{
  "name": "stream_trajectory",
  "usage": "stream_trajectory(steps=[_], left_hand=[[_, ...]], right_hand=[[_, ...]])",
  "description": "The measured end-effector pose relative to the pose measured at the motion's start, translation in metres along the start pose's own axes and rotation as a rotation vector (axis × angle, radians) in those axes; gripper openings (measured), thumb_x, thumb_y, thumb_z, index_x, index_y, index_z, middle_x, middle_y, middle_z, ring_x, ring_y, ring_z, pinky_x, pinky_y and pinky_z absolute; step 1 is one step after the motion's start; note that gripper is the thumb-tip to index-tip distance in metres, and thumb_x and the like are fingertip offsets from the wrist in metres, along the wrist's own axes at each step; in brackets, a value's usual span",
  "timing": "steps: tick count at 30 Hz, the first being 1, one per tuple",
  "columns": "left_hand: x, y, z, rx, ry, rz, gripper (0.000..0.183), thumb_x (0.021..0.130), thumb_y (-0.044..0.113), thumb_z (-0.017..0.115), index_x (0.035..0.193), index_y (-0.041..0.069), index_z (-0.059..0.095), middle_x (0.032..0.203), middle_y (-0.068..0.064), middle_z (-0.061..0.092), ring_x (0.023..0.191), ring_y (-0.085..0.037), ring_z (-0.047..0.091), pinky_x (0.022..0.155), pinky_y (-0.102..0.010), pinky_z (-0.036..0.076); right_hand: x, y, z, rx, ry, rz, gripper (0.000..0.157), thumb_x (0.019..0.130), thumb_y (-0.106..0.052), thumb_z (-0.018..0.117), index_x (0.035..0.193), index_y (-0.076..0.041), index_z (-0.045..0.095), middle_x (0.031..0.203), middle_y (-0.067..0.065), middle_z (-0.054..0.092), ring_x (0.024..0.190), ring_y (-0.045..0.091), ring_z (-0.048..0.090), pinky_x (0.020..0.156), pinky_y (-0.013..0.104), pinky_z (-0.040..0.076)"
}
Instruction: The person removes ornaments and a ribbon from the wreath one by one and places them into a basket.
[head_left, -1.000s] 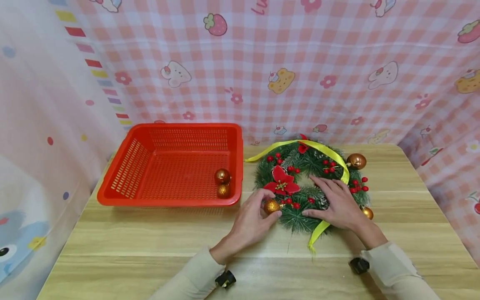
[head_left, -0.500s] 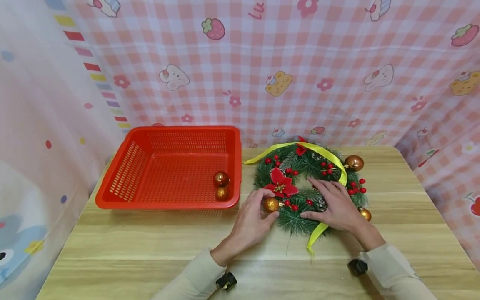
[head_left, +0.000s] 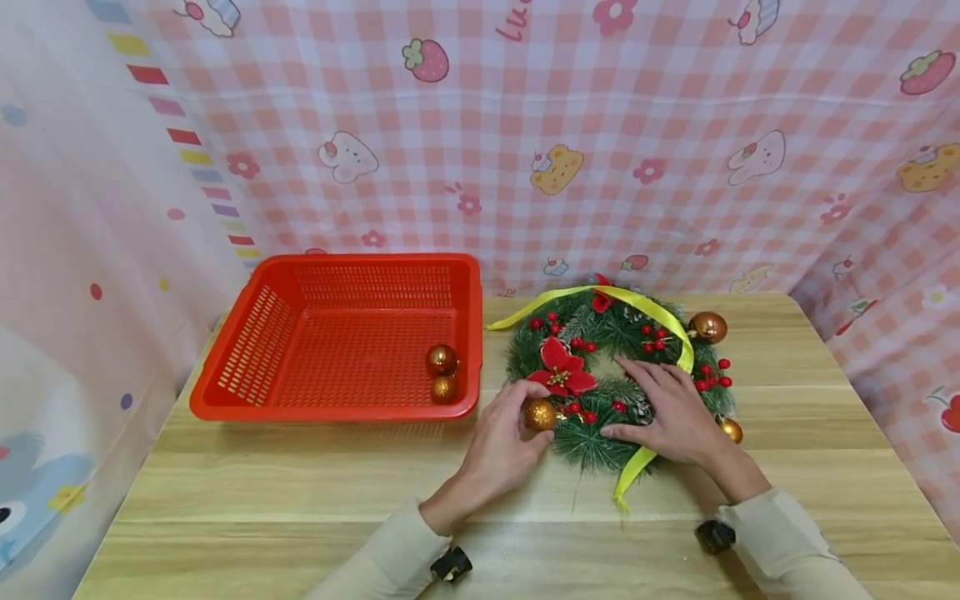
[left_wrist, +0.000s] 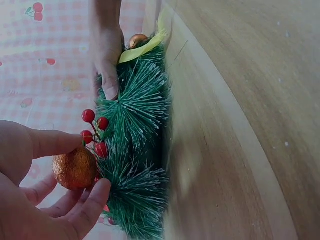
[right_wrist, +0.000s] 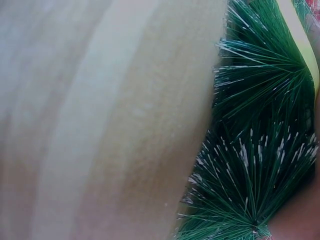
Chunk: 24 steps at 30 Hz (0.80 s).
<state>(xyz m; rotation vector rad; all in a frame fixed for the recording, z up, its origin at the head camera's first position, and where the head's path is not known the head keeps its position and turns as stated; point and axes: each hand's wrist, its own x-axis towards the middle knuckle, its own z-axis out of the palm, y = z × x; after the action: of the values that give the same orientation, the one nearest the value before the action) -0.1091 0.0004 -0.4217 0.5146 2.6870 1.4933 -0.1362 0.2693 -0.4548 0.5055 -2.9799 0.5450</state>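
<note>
The left hand (head_left: pixel 501 433) has a narrow grip, its thumb and fingers curled round a glittery gold bauble (head_left: pixel 539 414) at the near left edge of a green wreath (head_left: pixel 588 446). In the left wrist view, red berries (left_wrist: pixel 88 116) sit right beside that bauble, among frosted green needles. The right hand (head_left: pixel 670 417) rests on the near right part of the wreath with its fingers spread wide, one fingertip reaching to the open centre.

The wreath lies flat on the wooden counter (head_left: pixel 300 492). A yellow ribbon (head_left: pixel 652 304) runs over its far side, passes the right hand and shows again at the near edge. A red flower (head_left: pixel 561 368) sits just beyond the held bauble; a copper bauble (head_left: pixel 708 327) and a smaller gold ball (head_left: pixel 730 431) stand out along the right edge.

To the left, a red basket (head_left: pixel 337 412) holds a shiny brown bauble (head_left: pixel 441 360) and a glittery ball (head_left: pixel 443 389) near its right wall. A pink checked cloth (head_left: pixel 480 125) hangs behind.
</note>
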Motion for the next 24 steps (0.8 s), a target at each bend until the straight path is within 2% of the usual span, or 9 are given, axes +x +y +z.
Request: stream_trajectory(steps=[7, 12, 16, 20, 24], left_hand=[[-0.0011, -0.0006, -0.0017, 0.013, 0.007, 0.001, 0.042, 0.072, 0.005, 0.077, 0.108, 0.017, 0.058, 0.103, 0.0, 0.053, 0.085, -0.013, 0.053, 0.073, -0.022, 0.046], [-0.0019, -0.0011, -0.0008, -0.058, -0.02, -0.022, 0.034, 0.072, -0.001, 0.076, 0.098, 0.016, 0.062, 0.103, -0.004, 0.05, 0.095, -0.017, 0.053, 0.073, -0.018, 0.05], [-0.0017, -0.0017, -0.0005, -0.102, -0.034, -0.034, 0.026, 0.076, 0.008, 0.076, 0.097, 0.017, 0.064, 0.101, -0.001, 0.049, 0.09, -0.013, 0.054, 0.069, -0.016, 0.05], [-0.0012, -0.0009, 0.0, -0.107, -0.022, -0.029, 0.018, 0.083, 0.017, 0.071, 0.099, 0.019, 0.064, 0.099, 0.002, 0.051, 0.085, -0.01, 0.055, 0.069, -0.017, 0.05], [0.0003, 0.0015, 0.0009, -0.083, 0.002, -0.011, 0.028, 0.082, 0.016, 0.071, 0.109, 0.018, 0.061, 0.104, 0.001, 0.053, 0.087, -0.01, 0.054, 0.072, -0.019, 0.048]], right_hand=[[-0.0004, -0.0001, -0.0003, 0.0, -0.001, -0.002, 0.101, 0.066, -0.071, 0.065, 0.147, -0.021, 0.029, 0.141, 0.013, 0.041, 0.129, 0.037, 0.034, 0.105, 0.055, 0.018], [-0.0006, -0.0006, -0.0009, 0.001, -0.012, -0.002, 0.102, 0.067, -0.072, 0.064, 0.148, -0.022, 0.027, 0.141, 0.015, 0.04, 0.129, 0.04, 0.032, 0.104, 0.058, 0.019], [-0.0009, -0.0006, -0.001, 0.0, -0.01, 0.001, 0.101, 0.067, -0.071, 0.064, 0.148, -0.022, 0.027, 0.141, 0.014, 0.04, 0.129, 0.04, 0.032, 0.103, 0.059, 0.019], [-0.0009, -0.0006, -0.001, 0.0, -0.004, -0.004, 0.101, 0.067, -0.071, 0.065, 0.147, -0.022, 0.028, 0.141, 0.014, 0.041, 0.129, 0.039, 0.032, 0.104, 0.058, 0.019], [-0.0009, -0.0005, -0.0003, 0.002, -0.004, -0.003, 0.101, 0.067, -0.071, 0.065, 0.147, -0.022, 0.028, 0.141, 0.013, 0.041, 0.129, 0.039, 0.032, 0.104, 0.058, 0.02]])
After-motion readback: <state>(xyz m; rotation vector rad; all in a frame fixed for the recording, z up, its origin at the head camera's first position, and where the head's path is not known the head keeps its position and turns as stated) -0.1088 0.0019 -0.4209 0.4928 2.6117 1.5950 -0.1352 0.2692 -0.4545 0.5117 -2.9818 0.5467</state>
